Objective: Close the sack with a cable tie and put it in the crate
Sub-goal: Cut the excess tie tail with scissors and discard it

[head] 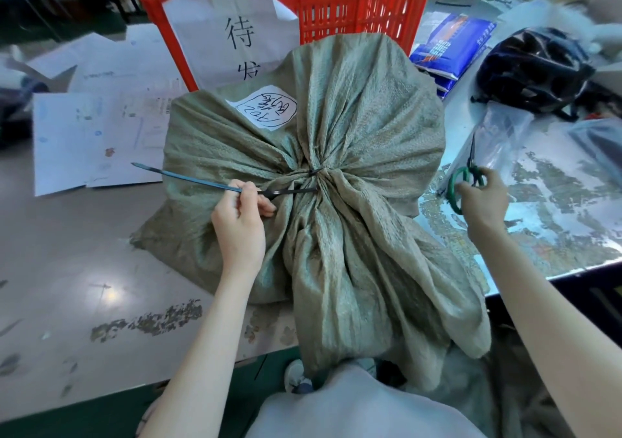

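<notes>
A full grey-green woven sack lies on the table, its neck gathered at the middle and cinched by a black cable tie whose long tail sticks out to the left. My left hand pinches that tail close to the neck. The loose mouth of the sack hangs over the table's front edge. My right hand grips green-handled scissors on the table to the right of the sack, blades pointing away from me. The red plastic crate stands just behind the sack, with a white paper sign taped to its front.
White printed sheets lie at the left of the table. To the right sit blue packets, a dark helmet and clear plastic bags. The table's front edge runs near my body.
</notes>
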### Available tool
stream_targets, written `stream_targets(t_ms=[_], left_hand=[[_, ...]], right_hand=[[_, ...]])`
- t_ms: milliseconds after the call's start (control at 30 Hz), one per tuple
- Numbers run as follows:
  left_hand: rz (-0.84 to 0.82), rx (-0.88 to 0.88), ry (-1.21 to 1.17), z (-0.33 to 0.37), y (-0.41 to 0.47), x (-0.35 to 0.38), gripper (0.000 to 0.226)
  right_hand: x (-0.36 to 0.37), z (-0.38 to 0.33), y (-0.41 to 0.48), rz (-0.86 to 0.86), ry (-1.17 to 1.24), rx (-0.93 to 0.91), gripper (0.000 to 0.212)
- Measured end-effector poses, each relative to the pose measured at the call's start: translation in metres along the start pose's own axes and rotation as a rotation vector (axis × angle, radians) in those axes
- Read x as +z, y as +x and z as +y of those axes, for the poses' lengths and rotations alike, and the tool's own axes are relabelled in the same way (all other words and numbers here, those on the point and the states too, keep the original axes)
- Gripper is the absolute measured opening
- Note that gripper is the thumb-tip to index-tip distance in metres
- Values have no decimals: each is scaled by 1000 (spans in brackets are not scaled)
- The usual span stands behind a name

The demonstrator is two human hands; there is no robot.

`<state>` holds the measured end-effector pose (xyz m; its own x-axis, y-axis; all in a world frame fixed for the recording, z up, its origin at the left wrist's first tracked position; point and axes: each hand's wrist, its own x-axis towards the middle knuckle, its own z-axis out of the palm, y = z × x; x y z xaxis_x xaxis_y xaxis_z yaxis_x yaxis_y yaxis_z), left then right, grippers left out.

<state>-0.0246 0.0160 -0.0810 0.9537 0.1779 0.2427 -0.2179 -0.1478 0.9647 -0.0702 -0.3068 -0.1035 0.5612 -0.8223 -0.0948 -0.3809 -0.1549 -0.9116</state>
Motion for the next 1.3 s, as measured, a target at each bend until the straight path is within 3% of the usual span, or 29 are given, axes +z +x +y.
stream_targets(t_ms=[267, 567, 767, 900, 1067, 1167, 1300], left_hand=[[-8, 25, 37, 1, -2, 0, 31], [6, 24, 15, 4, -4, 0, 35], [-7, 40, 7, 7, -4, -1, 46], [-23, 49, -47, 11, -5, -1, 52], [-48, -31, -144, 9, -5, -3, 38], [-53, -53, -176, 9, -5, -3, 36], [-56, -49, -191, 10, -5, -2, 36]], right_hand=[[-8, 30, 2, -195, -518, -66, 67], [-5, 37, 1, -244, -639, -85, 58], [-2, 16, 0, -160, -497, -218, 42], [2, -20, -20, 15, -292, -454, 28], [7, -75, -63, 58, 1, -778, 21], [10, -100, -95, -14, 62, -982, 22], [23, -116, -135, -293, 75, -1130, 16]])
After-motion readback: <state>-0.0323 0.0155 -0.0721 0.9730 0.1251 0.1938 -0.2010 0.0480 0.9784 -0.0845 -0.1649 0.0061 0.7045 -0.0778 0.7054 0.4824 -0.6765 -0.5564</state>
